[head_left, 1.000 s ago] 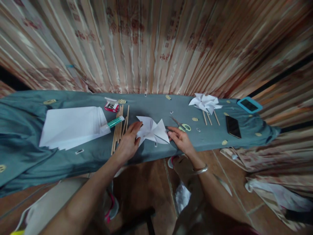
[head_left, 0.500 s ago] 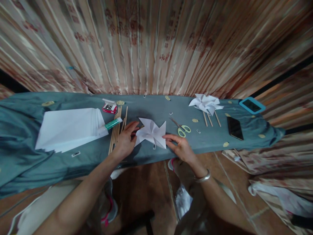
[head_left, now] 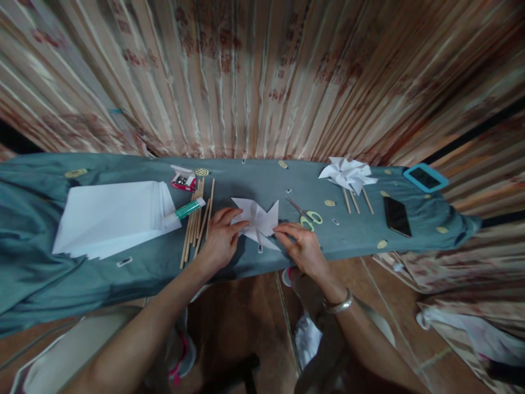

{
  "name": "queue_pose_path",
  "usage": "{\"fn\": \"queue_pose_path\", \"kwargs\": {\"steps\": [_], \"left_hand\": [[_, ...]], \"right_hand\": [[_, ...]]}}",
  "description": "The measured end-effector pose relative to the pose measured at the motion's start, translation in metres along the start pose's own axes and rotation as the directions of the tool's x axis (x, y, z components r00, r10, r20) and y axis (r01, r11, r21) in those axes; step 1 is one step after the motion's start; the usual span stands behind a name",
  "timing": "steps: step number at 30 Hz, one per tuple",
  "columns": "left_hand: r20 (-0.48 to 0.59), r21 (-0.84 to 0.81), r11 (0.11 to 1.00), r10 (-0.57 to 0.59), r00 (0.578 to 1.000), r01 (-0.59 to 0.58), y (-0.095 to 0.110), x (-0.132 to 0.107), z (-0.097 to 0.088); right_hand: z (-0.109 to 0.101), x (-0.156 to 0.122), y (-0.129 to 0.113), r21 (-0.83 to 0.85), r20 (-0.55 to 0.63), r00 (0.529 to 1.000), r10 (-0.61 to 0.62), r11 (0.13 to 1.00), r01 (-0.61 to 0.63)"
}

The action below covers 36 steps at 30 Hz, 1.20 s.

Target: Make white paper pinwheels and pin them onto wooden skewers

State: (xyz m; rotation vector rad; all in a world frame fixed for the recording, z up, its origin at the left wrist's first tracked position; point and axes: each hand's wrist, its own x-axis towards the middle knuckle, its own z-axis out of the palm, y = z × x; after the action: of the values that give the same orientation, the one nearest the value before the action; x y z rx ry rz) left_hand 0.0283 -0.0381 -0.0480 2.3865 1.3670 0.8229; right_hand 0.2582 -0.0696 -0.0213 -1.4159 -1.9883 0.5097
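A white paper pinwheel [head_left: 258, 219] with folded, pointed blades lies in front of me on the cloth. My left hand [head_left: 222, 238] has its fingers and thumb closed on the left side of it. The right edge is pinched between the thumb and fingers of my right hand [head_left: 301, 246], which wears a silver bangle. Just beyond that hand lie scissors [head_left: 305, 213] with light green handles, partly behind the fingers. Wooden sticks [head_left: 197, 219] lie left of my left hand.
A stack of white paper [head_left: 110, 216] with a green-labelled packet [head_left: 189, 208] lies at left, near an open red box [head_left: 183, 179]. At right are finished pinwheels [head_left: 348, 174] on sticks, a black phone [head_left: 397, 216] and a blue-framed device [head_left: 425, 178]. A curtain [head_left: 254, 82] hangs behind.
My left hand has shifted right onto the pinwheel, its thumb now over the paper. My right fingers have drawn together at the right edge, and the lower right blade's shape has changed.
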Motion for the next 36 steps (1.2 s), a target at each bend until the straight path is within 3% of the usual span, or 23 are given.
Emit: {"fn": "queue_pose_path", "kwargs": {"steps": [9, 14, 19, 28, 32, 36], "left_hand": [[-0.005, 0.002, 0.999, -0.035, 0.999, 0.035, -0.002, 0.001, 0.003], [-0.055, -0.029, 0.999, -0.046, 0.997, 0.045, -0.006, 0.001, -0.01], [-0.069, -0.072, 0.997, -0.043, 0.997, 0.038, -0.004, -0.003, -0.021], [-0.029, -0.093, 0.996, -0.012, 1.0, 0.009, -0.003, -0.006, -0.021], [-0.041, -0.102, 0.995, -0.002, 0.999, -0.002, -0.006, -0.008, -0.019], [-0.038, -0.114, 0.993, 0.008, 0.999, -0.012, -0.005, -0.008, -0.015]], "right_hand": [[0.004, 0.003, 0.01, 0.023, -0.007, 1.0, 0.006, 1.0, -0.006], [0.002, 0.003, -0.013, 0.156, 0.107, 0.993, -0.053, 0.987, 0.036], [0.007, 0.002, -0.029, 0.139, 0.158, 0.987, -0.006, 0.99, -0.016], [-0.004, 0.005, -0.011, 0.157, 0.235, 0.972, -0.005, 0.987, -0.033], [-0.006, 0.0, -0.01, 0.113, 0.262, 0.962, -0.081, 0.992, 0.053], [0.005, -0.012, -0.015, -0.014, 0.274, 0.944, -0.185, 0.98, 0.197]]}}
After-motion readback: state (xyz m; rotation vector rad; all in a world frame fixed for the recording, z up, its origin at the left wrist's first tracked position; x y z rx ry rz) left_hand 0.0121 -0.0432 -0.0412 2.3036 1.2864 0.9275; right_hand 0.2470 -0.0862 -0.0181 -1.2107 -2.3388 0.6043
